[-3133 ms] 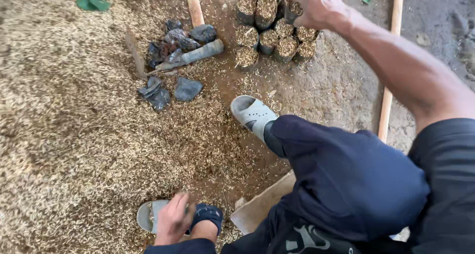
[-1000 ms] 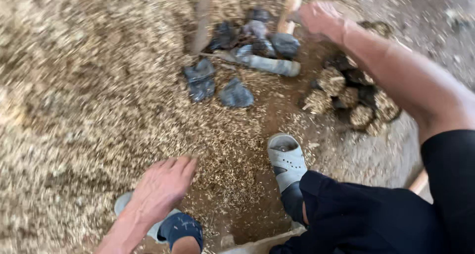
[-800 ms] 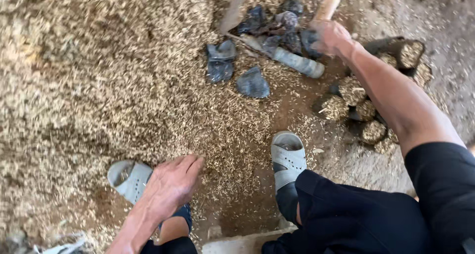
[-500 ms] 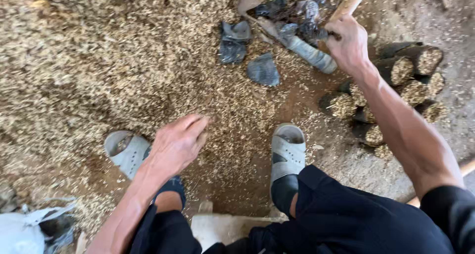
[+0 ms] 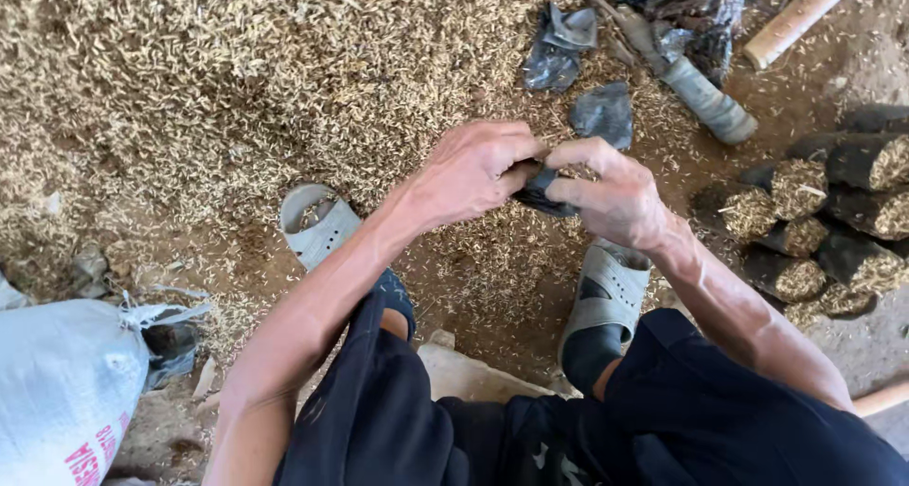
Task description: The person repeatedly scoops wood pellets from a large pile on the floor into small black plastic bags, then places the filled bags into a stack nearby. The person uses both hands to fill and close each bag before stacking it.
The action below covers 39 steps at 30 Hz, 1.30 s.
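both hands meet in the middle of the view, above the husk-strewn floor [image 5: 189, 88]. the left hand [image 5: 473, 169] and the right hand [image 5: 611, 188] have their fingers closed on one small black plastic bag [image 5: 538, 190], pinched between them; only a dark crumpled bit of it shows between the fingertips. below the hands, two grey sandals rest on the ground, one on the left [image 5: 317, 223] and one on the right [image 5: 606, 301], with dark trouser legs near the bottom edge. far from the hands lie more loose black bags [image 5: 606, 115], another flattened one [image 5: 559, 50] and a grey rolled bundle [image 5: 705, 102]. at the right, a cluster of filled black bags [image 5: 805, 221] packed with husk lies together. a wooden handle [image 5: 800, 17] lies at far right. a white woven sack [image 5: 66, 391] sits at near left.
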Available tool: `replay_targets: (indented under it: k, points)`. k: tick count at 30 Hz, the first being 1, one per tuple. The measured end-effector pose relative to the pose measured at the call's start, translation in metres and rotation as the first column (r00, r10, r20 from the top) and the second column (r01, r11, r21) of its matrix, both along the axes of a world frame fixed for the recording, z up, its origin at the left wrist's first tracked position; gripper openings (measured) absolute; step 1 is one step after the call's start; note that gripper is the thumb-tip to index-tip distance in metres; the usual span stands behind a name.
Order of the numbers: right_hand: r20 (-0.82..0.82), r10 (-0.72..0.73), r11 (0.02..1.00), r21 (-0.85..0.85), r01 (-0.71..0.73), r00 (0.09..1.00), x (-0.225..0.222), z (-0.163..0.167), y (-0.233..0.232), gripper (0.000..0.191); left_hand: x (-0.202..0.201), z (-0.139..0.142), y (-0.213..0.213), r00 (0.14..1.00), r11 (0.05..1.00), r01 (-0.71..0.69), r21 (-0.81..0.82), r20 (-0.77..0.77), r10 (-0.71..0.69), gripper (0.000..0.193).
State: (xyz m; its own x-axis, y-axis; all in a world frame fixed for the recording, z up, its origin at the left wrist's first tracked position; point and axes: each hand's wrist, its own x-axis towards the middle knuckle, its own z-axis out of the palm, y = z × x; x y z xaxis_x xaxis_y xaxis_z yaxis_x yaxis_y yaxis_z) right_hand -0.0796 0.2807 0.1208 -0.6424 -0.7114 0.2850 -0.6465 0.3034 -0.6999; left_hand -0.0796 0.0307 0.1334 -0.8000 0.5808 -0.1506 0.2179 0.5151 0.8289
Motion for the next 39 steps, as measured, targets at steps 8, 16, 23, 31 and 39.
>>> replay_targets:
  k: [8, 16, 23, 31, 39]
  points:
    - [0.311, -0.528, 0.839, 0.048, 0.542, 0.79, 0.017, -0.014, -0.031, 0.023, 0.03, -0.031, -0.003, 0.806, 0.766, -0.59, 0.255, 0.232, 0.544, 0.02]
    - [0.779, -0.444, 0.755, 0.06, 0.653, 0.442, 0.041, -0.015, -0.046, 0.025, 0.057, -0.051, 0.011, 0.721, 0.614, -0.666, 0.424, 0.578, 0.382, 0.024]
    - [0.413, -0.362, 0.915, -0.014, 0.403, 0.836, 0.059, -0.032, -0.057, 0.029, 0.061, -0.066, 0.004, 0.65, 0.671, -0.695, 0.258, 0.626, 0.432, 0.025]
    - [0.876, -0.374, 0.796, 0.136, 0.59, 0.303, 0.047, -0.056, -0.06, 0.028, 0.077, -0.079, 0.005, 0.784, 0.778, -0.579, 0.245, 0.429, 0.449, 0.004]
    - [0.964, -0.118, 0.783, -0.056, 0.62, 0.237, 0.048, -0.082, -0.049, 0.026, 0.084, -0.097, 0.01, 0.745, 0.771, -0.597, 0.221, 0.51, 0.43, 0.007]
